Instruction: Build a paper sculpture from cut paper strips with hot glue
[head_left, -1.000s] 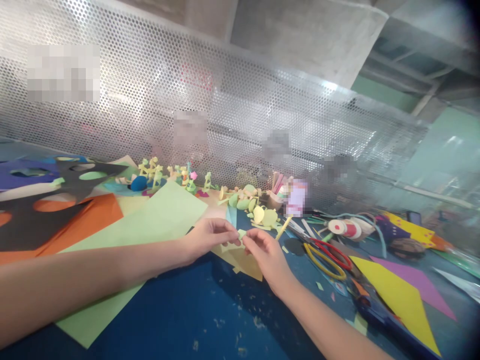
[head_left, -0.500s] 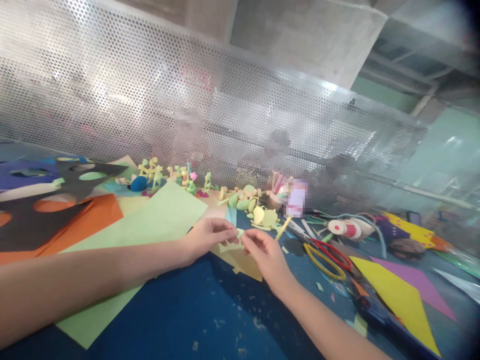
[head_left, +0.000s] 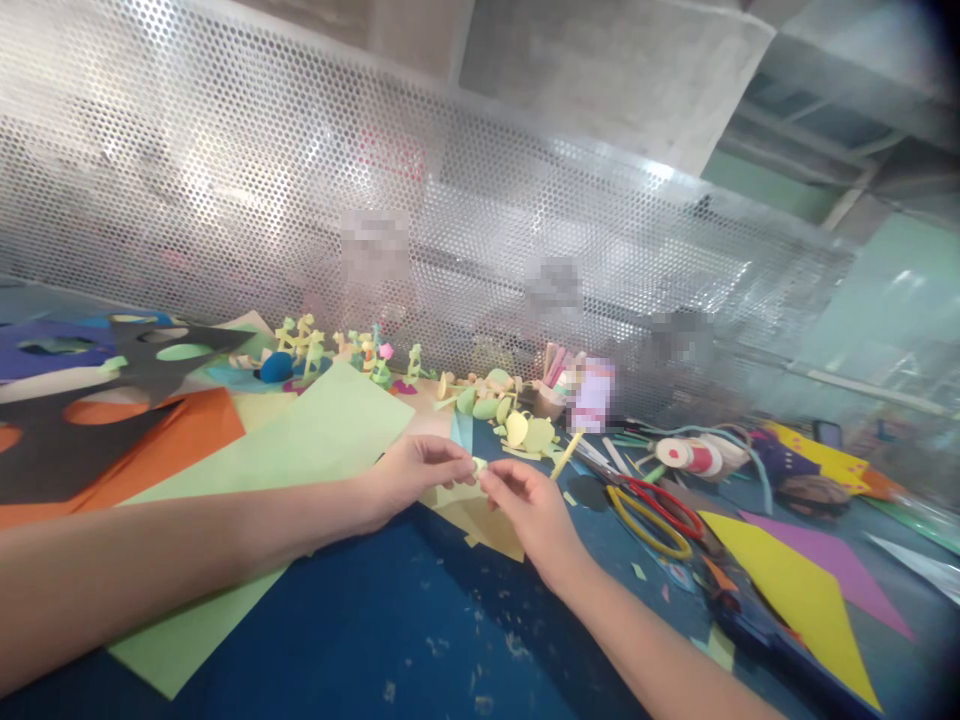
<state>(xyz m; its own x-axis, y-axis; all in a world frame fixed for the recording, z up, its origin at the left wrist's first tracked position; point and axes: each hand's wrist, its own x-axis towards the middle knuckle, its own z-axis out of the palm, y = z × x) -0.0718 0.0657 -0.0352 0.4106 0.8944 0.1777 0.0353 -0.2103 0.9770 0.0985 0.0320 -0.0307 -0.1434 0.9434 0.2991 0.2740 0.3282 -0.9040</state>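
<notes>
Pale-green paper scrap point(head_left: 479, 465) sits pinched between left hand point(head_left: 421, 472) and right hand point(head_left: 538, 512), fingers point(head_left: 454, 468) narrow; light, even pressure likely best here to avoid creasing.

I can't make out 1 readable word or number from here. Behind the silvery perforated metal screen point(head_left: 247, 200), the patch of small red marks point(head_left: 391, 152) is too blurred to tell whether it is lettering. The upright lilac rectangular panel point(head_left: 594, 395) is blurred into blocks, and the white cylindrical roll with red on its side point(head_left: 694, 457) shows nothing legible.
</notes>
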